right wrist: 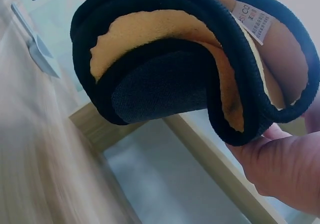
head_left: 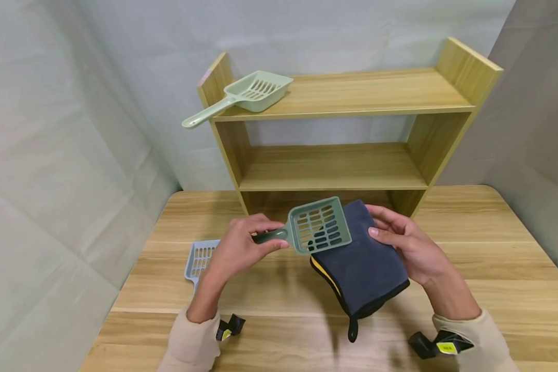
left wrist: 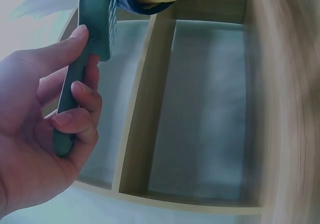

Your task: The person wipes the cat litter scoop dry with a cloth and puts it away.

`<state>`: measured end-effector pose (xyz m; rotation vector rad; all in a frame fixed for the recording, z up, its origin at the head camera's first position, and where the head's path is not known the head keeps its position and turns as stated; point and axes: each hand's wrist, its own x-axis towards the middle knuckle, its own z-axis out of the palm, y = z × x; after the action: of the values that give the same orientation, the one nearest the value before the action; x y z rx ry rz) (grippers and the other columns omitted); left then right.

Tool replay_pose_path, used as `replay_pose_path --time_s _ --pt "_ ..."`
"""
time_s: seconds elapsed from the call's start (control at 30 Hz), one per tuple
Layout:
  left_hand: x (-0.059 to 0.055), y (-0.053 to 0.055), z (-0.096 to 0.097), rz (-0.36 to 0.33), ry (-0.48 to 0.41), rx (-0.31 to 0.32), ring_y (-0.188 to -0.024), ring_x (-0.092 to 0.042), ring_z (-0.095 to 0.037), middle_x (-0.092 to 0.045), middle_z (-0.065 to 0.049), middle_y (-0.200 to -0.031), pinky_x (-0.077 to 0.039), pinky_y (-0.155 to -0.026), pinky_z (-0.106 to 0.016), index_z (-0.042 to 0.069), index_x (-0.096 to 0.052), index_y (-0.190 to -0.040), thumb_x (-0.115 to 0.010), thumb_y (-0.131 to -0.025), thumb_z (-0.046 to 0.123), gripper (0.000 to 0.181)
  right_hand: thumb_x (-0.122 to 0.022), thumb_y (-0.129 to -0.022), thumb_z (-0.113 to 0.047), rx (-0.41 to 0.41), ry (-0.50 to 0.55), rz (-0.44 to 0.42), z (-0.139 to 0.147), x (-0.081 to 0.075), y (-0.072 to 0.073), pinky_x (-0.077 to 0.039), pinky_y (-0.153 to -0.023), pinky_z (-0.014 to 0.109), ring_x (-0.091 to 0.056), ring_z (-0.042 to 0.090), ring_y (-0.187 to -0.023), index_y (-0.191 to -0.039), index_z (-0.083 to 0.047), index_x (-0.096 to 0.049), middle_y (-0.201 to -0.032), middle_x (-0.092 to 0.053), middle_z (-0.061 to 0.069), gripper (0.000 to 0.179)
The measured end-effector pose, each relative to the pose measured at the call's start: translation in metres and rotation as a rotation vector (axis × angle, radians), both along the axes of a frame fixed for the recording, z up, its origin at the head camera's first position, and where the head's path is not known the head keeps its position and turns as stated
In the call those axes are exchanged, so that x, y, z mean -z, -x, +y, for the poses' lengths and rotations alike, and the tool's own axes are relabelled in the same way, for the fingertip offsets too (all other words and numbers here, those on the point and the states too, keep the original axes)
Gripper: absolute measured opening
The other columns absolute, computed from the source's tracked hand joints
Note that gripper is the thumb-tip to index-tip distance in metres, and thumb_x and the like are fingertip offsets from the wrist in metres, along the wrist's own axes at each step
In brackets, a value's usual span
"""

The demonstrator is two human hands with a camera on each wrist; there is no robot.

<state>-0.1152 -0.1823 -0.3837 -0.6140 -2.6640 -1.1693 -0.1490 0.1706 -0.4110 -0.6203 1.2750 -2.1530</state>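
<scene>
Grips dark-green slotted litter scoop (head_left: 320, 226) by handle (head_left: 272, 236) in left hand (head_left: 243, 243), pinches folded gray-yellow cloth (head_left: 365, 261) in right hand (head_left: 411, 245); holds both over bench (head_left: 279, 330), near side of wooden shelf (head_left: 335, 165).

The dark green scoop (head_left: 290, 231) looks like smooth plastic with a slight sheen, as does the pale green scoop (head_left: 266, 103). The towel (head_left: 367, 263) is matt, fleecy cloth; the shelf (head_left: 335, 165) and worktop (head_left: 279, 310) look like smooth, grained wood.

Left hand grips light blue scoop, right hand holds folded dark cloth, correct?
No: the head view shows the left hand gripping the dark green scoop; the light blue scoop lies on the table. The right hand does hold the folded dark cloth.
</scene>
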Motion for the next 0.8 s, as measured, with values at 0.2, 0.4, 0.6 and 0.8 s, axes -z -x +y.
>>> replay_pose_path --time_s 0.2,0.4,0.6,0.8 --pt "-0.0010 -0.0011 -0.0022 0.020 0.038 0.042 -0.075 -0.060 -0.008 -0.077 0.001 -0.093 -0.051 -0.068 -0.025 0.011 -0.085 -0.114 -0.092 -0.086 0.018 0.030 -0.045 -0.111 0.005 0.057 -0.041 0.022 0.0039 -0.0013 0.0011 -0.066 -0.081 0.036 -0.079 0.018 -0.103 -0.150 -0.020 -0.058 -0.130 -0.074 -0.001 0.048" --pt "-0.0007 -0.0022 -0.0032 0.046 0.101 0.105 -0.077 -0.060 -0.005 -0.078 0.003 -0.094 -0.051 -0.073 -0.027 0.011 -0.084 -0.116 -0.092 -0.085 0.019 0.033 -0.051 -0.110 0.003 0.141 -0.119 0.057 0.0035 -0.0011 0.0014 -0.065 -0.081 0.034 -0.077 0.015 -0.103 -0.148 -0.021 -0.059 -0.126 -0.074 -0.002 0.046" --pt "-0.0013 -0.0038 -0.0045 0.033 0.094 0.176 -0.073 -0.055 -0.002 -0.078 0.004 -0.092 -0.049 -0.070 -0.025 0.011 -0.084 -0.116 -0.092 -0.086 0.018 0.032 -0.051 -0.111 0.001 0.169 -0.143 0.090 0.0013 -0.0003 0.0011 -0.065 -0.080 0.033 -0.077 0.014 -0.101 -0.149 -0.021 -0.059 -0.125 -0.073 -0.003 0.045" --pt "-0.0032 -0.0054 -0.0045 0.006 0.100 0.226 -0.073 -0.057 0.000 -0.078 0.005 -0.094 -0.051 -0.071 -0.025 0.011 -0.085 -0.115 -0.092 -0.086 0.018 0.031 -0.052 -0.111 -0.001 0.170 -0.168 0.131 -0.0023 0.0003 -0.0007 -0.065 -0.080 0.032 -0.077 0.014 -0.100 -0.147 -0.021 -0.062 -0.123 -0.073 -0.003 0.042"
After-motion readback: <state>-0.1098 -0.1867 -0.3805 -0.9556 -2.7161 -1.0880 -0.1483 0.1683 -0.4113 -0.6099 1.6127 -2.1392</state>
